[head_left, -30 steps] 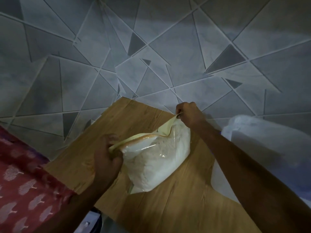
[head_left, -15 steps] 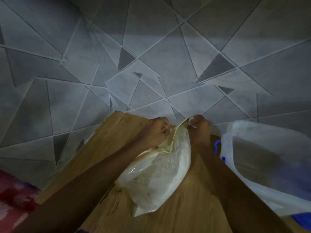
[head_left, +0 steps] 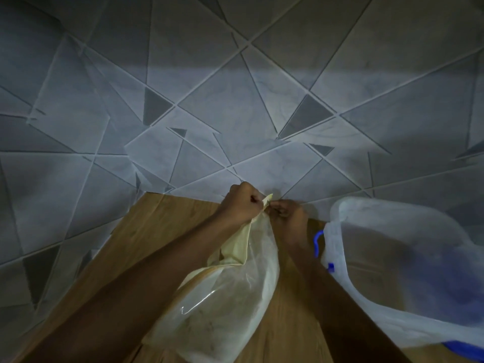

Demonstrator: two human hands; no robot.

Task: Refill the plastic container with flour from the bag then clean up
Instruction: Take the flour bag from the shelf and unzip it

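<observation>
Both hands at the neck of the flour bag (head_left: 225, 305).

I see the left hand (head_left: 242, 204) fisted round the bag's gathered yellow top and the right hand (head_left: 286, 213) pinching its tip. The bag rests on the wooden board (head_left: 162, 231); the translucent plastic container (head_left: 408, 289) stands just right. The light is dim, and the container seems empty.

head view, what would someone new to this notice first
The eye lands on the two hands meeting at the centre: the left hand and right hand both pinch the gathered top of the flour bag, which lies on the wooden board. Next comes the large translucent plastic container at lower right, open-topped, with a blue handle on its near side. Behind everything is a grey geometric-tiled surface.
</observation>
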